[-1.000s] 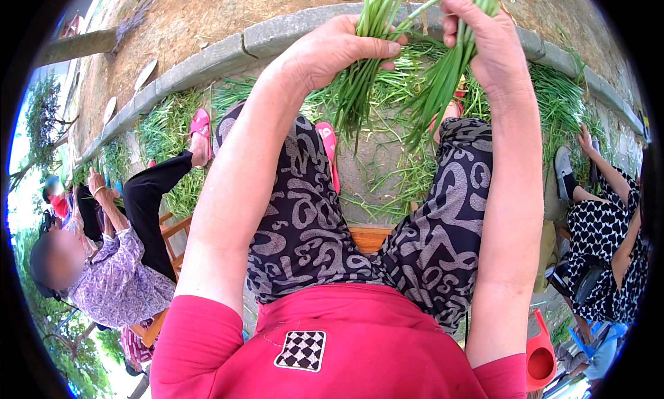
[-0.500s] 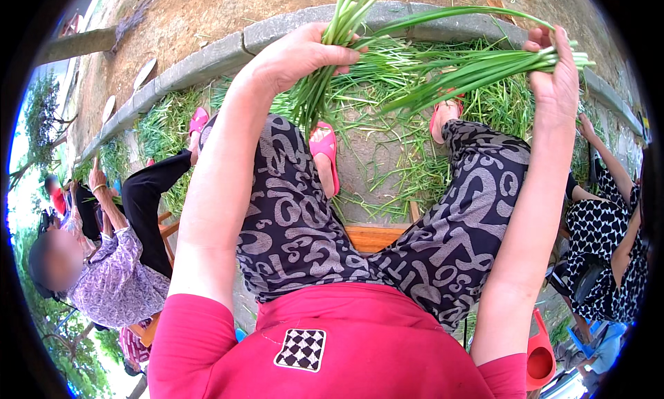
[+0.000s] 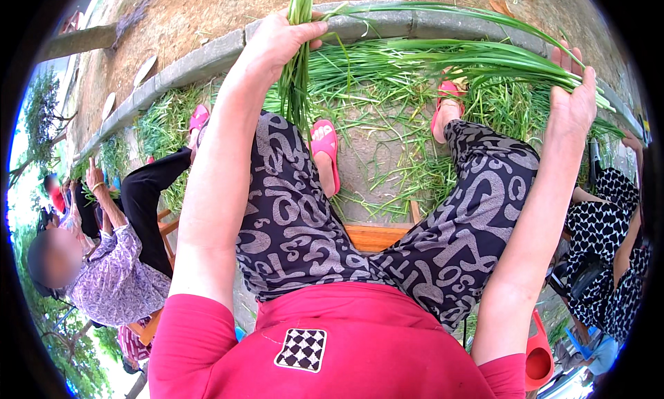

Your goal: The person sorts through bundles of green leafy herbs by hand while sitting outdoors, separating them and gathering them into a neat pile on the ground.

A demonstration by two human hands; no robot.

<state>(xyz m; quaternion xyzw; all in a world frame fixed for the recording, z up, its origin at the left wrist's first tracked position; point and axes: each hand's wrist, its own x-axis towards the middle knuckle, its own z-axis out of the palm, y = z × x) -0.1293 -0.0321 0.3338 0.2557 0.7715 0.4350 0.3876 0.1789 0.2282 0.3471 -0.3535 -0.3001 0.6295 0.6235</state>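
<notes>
Your left hand (image 3: 280,43) has its fingers clenched around an upright bunch of green stalks (image 3: 299,67); your right hand (image 3: 573,98) grasps a long sheaf (image 3: 443,53) stretched sideways above the littered ground.

Sunlit bare dirt ground (image 3: 207,12) behind a curved concrete curb (image 3: 200,57).

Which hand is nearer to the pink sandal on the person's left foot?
Left. The left hand grips a green bunch just above that pink sandal. The right hand is far off on the other side, holding long green stalks.
</notes>
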